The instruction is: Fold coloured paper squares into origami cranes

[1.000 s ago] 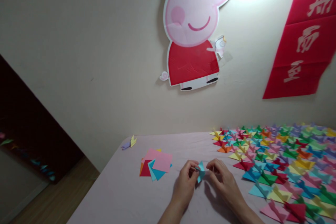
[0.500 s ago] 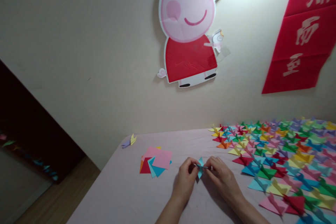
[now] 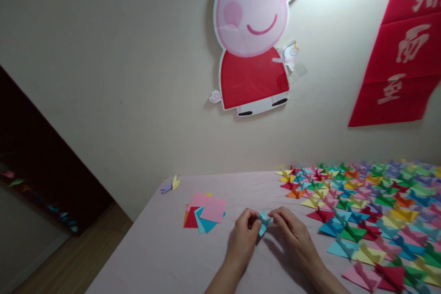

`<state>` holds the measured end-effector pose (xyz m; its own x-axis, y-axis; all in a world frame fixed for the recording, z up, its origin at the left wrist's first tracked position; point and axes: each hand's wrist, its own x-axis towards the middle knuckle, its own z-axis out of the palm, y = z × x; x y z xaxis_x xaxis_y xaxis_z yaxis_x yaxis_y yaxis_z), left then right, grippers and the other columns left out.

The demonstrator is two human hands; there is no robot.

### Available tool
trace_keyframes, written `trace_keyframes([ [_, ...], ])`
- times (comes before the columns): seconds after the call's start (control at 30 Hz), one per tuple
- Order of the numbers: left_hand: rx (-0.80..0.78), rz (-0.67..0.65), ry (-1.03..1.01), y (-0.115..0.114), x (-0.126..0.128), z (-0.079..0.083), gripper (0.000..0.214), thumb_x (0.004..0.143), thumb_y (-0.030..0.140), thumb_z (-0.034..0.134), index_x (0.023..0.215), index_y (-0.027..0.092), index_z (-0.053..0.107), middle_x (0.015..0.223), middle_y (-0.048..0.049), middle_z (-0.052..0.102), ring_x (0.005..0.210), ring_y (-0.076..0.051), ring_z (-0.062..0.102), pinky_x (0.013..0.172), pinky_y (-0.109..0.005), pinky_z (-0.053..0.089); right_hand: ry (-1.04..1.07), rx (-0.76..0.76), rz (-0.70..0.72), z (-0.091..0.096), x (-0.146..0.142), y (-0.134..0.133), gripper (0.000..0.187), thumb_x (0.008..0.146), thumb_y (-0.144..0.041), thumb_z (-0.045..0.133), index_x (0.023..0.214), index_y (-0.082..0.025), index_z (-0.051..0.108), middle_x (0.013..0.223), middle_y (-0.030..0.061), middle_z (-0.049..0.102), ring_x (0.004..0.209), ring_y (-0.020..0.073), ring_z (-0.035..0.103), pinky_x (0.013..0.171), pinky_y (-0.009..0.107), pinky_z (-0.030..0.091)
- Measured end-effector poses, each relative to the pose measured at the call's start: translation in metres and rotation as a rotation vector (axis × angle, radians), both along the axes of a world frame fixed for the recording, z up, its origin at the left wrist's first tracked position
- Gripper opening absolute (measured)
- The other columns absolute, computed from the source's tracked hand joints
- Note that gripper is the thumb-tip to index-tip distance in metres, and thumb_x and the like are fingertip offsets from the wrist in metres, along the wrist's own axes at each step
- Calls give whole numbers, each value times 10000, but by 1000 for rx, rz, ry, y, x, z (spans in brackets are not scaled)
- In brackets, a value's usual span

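Observation:
My left hand pinches a small light blue origami crane between thumb and forefinger, just above the table. Its folded points stick out upward and to the right. Close beside the right point is my right hand, with the fingers stretched out and the fingertips a little apart. Whether a fingertip touches the paper is hard to make out. Left of my hands lies a loose pile of square paper sheets in pink, red, blue, orange and yellow.
Rows of multicoloured folded paper cranes cover the right side of the table. A yellow and purple folded paper piece sits at the far left corner. Behind stands a wall with a cartoon pig cutout and a red banner.
My right fingers have let go of the crane's right side and loosened. The crane has turned in my left hand, its points now upward and right. The view has shifted slightly left.

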<state>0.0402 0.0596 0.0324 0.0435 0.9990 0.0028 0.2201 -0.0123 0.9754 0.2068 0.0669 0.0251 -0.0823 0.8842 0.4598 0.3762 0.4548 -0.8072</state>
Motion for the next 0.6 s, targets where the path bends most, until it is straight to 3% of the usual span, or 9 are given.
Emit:
trace_keyframes([
  [0.17,125,-21,25,0,1,1,39,831,225,596,820,200,624,847,6,601,803,-160,570,754,-249,434,-70,-41,27,3,-2,-2,191,889,-402,592,819,-236,654,757,16,636,663,188,573,609,287,469],
  [0.4,183,-4,23,-1,0,4,57,833,247,620,856,196,627,880,-7,588,776,-156,569,719,-252,441,-78,-84,29,5,-2,-2,262,889,-420,564,744,-221,654,707,26,624,660,198,562,611,296,454],
  [0.6,194,-4,0,0,0,8,110,857,225,543,792,195,627,861,-11,574,811,-166,568,737,-259,440,-93,-112,59,8,-3,-2,254,886,-414,557,735,-226,635,710,24,624,675,202,558,626,299,450],
])
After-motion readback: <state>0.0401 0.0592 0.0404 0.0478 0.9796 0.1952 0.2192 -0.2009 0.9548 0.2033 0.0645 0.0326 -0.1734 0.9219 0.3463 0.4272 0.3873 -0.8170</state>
